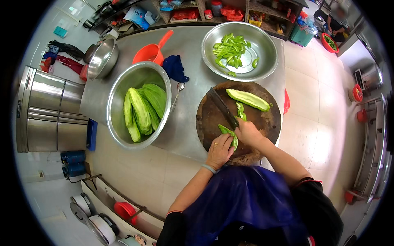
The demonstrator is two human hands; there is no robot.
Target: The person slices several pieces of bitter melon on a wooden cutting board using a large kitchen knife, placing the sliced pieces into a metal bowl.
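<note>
My right hand (248, 132) grips a dark-bladed cleaver (222, 106) over a round wooden chopping board (209, 123). Under the fingers of my left hand (220, 150) lies a piece of green gourd (229, 133), pressed against the board right beside the blade. Cut slices (241, 111) rest just past the knife. Farther back on the board is a long hollowed gourd half (248, 100), pale side up. Behind the board, a wide steel basin (207, 58) holds a heap of green slices (232, 49). The blade's cutting edge is partly hidden by my right hand.
On the steel table (187, 129), a deep steel bowl (113, 123) holds several peeled gourds (140, 107). Near it are a spoon (177, 95), a navy cloth (175, 67) and a red dipper (150, 52). A seated person (337, 23) is at the far right, by a red basin (330, 43).
</note>
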